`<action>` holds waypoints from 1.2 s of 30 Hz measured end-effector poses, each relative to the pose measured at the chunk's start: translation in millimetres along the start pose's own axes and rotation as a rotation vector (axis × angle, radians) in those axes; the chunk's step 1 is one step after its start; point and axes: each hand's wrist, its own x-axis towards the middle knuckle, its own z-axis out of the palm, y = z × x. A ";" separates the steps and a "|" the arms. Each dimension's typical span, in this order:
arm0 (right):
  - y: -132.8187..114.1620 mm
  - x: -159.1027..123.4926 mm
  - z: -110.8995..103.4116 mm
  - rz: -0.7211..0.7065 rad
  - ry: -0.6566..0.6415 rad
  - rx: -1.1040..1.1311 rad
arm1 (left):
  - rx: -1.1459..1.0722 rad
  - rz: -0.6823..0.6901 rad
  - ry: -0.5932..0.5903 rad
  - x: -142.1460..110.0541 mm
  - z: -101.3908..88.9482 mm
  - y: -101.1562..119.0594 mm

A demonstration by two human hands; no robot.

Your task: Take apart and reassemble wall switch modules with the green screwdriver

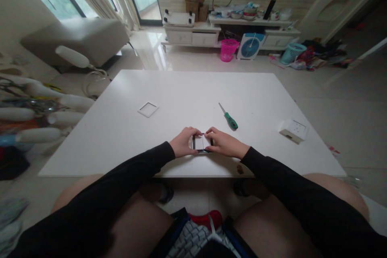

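Note:
Between my hands, near the front edge of the white table, is a wall switch (198, 143) with two white rockers and a dark border. My left hand (185, 142) grips its left side, thumb and fingers closed along the edge. On the opposite side my right hand (223, 142) is closed round the right edge, fingertips at the top and thumb low. A square white frame (148, 109) lies flat to the left. Beyond my right hand rests a screwdriver (229, 118) with a green handle, its tip pointing away. The underside of the switch is hidden.
A white box with a socket faceplate (294, 130) stands at the right of the white table (181, 88). A small brown mark or object (240, 169) is at the front edge. Past the table are a pink basket (228, 50) and a blue fan (250, 46).

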 end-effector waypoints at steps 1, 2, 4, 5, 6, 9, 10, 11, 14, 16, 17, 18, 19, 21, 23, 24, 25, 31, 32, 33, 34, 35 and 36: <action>-0.6 0.1 -0.3 0.002 0.000 -0.001 | 0.055 0.007 -0.008 0.4 -2.0 0.9; -0.9 0.2 -0.4 0.005 -0.001 0.000 | 0.089 0.015 -0.010 0.6 -3.2 1.9; -0.9 0.4 -0.5 0.006 0.002 0.007 | 0.118 0.035 -0.012 0.3 -3.6 3.5; -0.6 0.4 -0.3 0.003 0.005 0.011 | 0.128 0.044 -0.014 0.1 -2.9 3.9; -0.2 0.5 -0.1 0.000 0.007 0.015 | 0.137 0.048 -0.013 0.0 -2.0 4.1; 0.4 0.5 0.3 -0.005 0.007 0.012 | 0.166 0.043 -0.007 0.6 0.3 3.7; 0.4 0.5 0.4 -0.003 0.004 0.007 | 0.171 0.039 -0.004 1.1 0.5 3.6; 0.3 0.5 0.3 0.002 -0.001 0.003 | 0.172 0.034 -0.003 1.8 0.5 3.8; 0.0 0.4 0.3 0.012 -0.013 -0.006 | 0.156 0.006 0.002 4.5 -0.1 5.7; 0.7 0.4 1.0 0.008 -0.008 -0.008 | 0.144 -0.041 0.018 6.5 -0.4 7.8; 1.3 0.3 1.5 0.005 -0.005 -0.005 | 0.142 -0.068 0.027 7.3 -0.4 8.8; 2.0 0.3 2.0 0.002 0.000 0.001 | 0.144 -0.091 0.035 8.0 -0.3 9.8; 2.8 0.2 2.6 0.000 0.003 0.010 | 0.149 -0.108 0.040 8.5 0.0 10.7; 4.4 0.3 3.4 -0.003 0.006 0.031 | 0.173 -0.122 0.038 9.2 0.7 12.1; 5.4 0.6 3.4 -0.003 0.005 0.046 | 0.208 -0.128 0.029 9.6 1.3 13.0; 5.7 0.7 3.2 -0.002 0.003 0.051 | 0.226 -0.131 0.023 9.8 1.3 13.4; 5.8 0.9 2.9 0.001 0.001 0.055 | 0.243 -0.132 0.011 10.2 0.9 13.7; 5.3 1.4 2.3 0.024 0.007 0.070 | 0.419 -0.051 -0.141 10.9 -6.9 22.7; 5.3 1.4 2.5 0.026 0.007 0.068 | 0.462 -0.028 -0.176 9.8 -7.4 25.4; 5.3 1.4 2.7 0.027 0.007 0.066 | 0.494 -0.007 -0.201 8.2 -7.3 28.2; 5.3 1.4 2.9 0.027 0.006 0.063 | 0.512 0.009 -0.212 6.3 -6.4 30.8; 5.3 1.4 3.0 0.027 0.004 0.059 | 0.519 0.019 -0.206 4.1 -5.1 33.0; 5.2 1.3 2.9 0.027 -0.001 0.053 | 0.517 0.026 -0.190 2.1 -3.4 34.7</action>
